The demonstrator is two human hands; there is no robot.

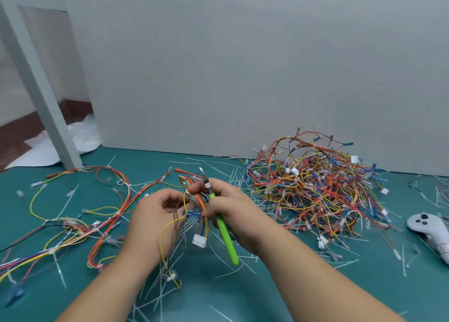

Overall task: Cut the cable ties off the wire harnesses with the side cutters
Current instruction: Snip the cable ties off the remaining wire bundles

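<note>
Gripping the side cutters [222,229] tips-far, the right hand [234,210] sat just right of the harness [200,207] the left hand [150,215] held.

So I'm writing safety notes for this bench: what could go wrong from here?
The right hand grips the side cutters while pinching the harness too, so the exposed tip could nick the left hand close by. The harness wires bunch tightly, so a cut might clip a wire, not a tie.
</note>
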